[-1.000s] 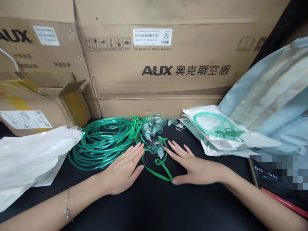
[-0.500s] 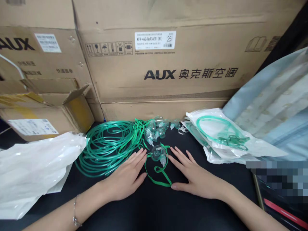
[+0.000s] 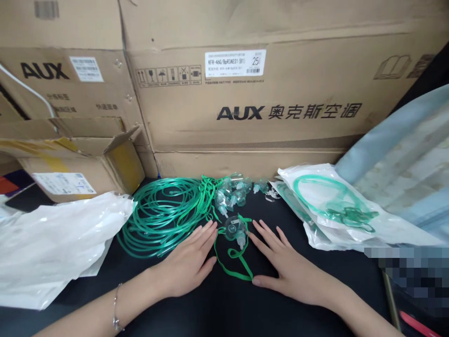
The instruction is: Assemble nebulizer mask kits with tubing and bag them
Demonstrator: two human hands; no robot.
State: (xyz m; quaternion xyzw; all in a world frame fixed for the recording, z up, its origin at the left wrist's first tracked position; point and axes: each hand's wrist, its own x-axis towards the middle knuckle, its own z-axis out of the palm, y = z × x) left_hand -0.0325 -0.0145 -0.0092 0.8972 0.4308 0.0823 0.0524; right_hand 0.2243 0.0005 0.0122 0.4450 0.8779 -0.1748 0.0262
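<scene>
Both hands lie palm down on the black tabletop, one on each side of a clear oxygen mask (image 3: pixel 232 228) with a looped green elastic strap (image 3: pixel 229 274). My left hand (image 3: pixel 191 262) rests open, its fingertips close to the mask's left edge and beside a large coil of green tubing (image 3: pixel 164 215). Fingers spread, my right hand (image 3: pixel 278 262) is open too; its thumb tip is at the strap's lower right corner. Behind the mask are several more clear masks (image 3: pixel 233 191) in a heap, with bunched green straps (image 3: pixel 209 194) to their left.
White plastic packages (image 3: pixel 63 243) lie at left. At right, a clear-fronted pack (image 3: pixel 333 206) holds green tubing and a mask. A small opened carton (image 3: pixel 80 164) and large AUX cartons (image 3: pixel 245 131) stand behind. Small clear pieces (image 3: pixel 272 194) lie near the back. A phone-like device (image 3: pixel 414 309) is partly blurred out.
The camera view has shifted slightly, so the whole scene appears a little further right and lower. Both hands and the mask keep their places on the table.
</scene>
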